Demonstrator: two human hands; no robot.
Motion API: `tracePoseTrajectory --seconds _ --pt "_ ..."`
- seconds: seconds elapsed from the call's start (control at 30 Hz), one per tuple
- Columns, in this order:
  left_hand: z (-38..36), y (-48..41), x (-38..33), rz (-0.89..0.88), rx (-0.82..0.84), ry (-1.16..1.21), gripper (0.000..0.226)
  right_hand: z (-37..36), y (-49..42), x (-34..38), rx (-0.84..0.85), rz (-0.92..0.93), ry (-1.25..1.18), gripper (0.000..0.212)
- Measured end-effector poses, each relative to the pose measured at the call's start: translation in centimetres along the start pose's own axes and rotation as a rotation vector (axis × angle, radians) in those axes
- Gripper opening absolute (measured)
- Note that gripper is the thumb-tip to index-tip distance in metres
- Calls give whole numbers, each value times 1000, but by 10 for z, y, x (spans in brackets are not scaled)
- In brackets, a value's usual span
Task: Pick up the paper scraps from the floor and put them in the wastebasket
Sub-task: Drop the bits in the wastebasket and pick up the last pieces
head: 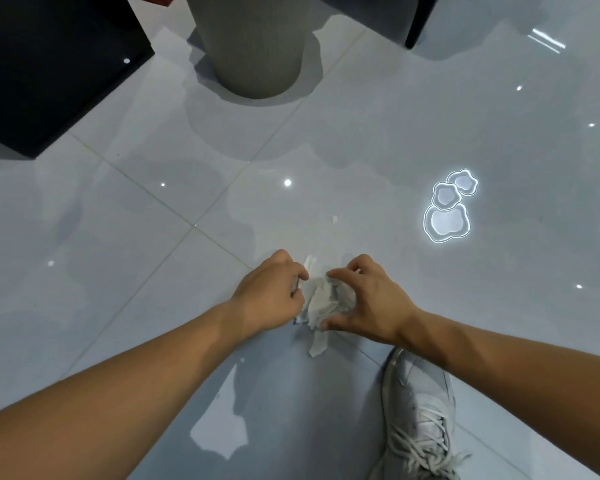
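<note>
A bunch of white crumpled paper scraps (pixel 321 299) sits low over the glossy tiled floor, pressed between both hands. My left hand (pixel 271 292) closes on the bunch from the left. My right hand (pixel 364 299) cups it from the right, thumb under and fingers over. One strip hangs down from the bunch. A tiny white scrap (pixel 334 219) lies on the floor just beyond the hands. The beige ribbed wastebasket (pixel 253 46) stands on the floor farther ahead, its rim out of view.
A black cabinet (pixel 49 71) stands at the far left beside the wastebasket. A dark furniture leg (pixel 417 26) is at the top right. My white laced shoe (pixel 420 414) rests on the floor at the lower right. Ceiling lights reflect in the tiles.
</note>
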State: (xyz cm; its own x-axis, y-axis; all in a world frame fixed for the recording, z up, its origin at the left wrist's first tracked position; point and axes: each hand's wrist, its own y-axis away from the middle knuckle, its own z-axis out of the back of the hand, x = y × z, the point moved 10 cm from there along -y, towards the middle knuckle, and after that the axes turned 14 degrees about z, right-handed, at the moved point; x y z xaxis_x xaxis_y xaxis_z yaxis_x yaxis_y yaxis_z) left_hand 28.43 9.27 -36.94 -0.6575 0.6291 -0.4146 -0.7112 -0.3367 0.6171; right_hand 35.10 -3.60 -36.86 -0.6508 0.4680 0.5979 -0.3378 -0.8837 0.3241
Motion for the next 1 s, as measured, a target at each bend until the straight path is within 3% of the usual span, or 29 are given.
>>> tracePoseTrajectory --seconds 0.13,0.3,0.5,0.7,0.77,0.9,1.0 --pt "-6 9 4 -63 89 -105 62 -14 3 9 -75 -37 35 80" --pt "-25 13 -5 -180 87 -252 64 -22 0 25 -91 12 16 71" --pt "-27 12 6 -184 67 -216 28 -48 7 52 72 290 183 82" --pt "-21 10 21 -130 36 -158 12 -53 0 56 8 428 114 23" --pt "-16 11 24 -98 23 -130 13 -56 0 56 34 454 89 16" --pt "-6 18 35 -21 33 20 12 -41 -7 44 33 337 -51 10" --pt "11 13 55 130 -33 210 7 7 -22 13 -150 141 -137 3"
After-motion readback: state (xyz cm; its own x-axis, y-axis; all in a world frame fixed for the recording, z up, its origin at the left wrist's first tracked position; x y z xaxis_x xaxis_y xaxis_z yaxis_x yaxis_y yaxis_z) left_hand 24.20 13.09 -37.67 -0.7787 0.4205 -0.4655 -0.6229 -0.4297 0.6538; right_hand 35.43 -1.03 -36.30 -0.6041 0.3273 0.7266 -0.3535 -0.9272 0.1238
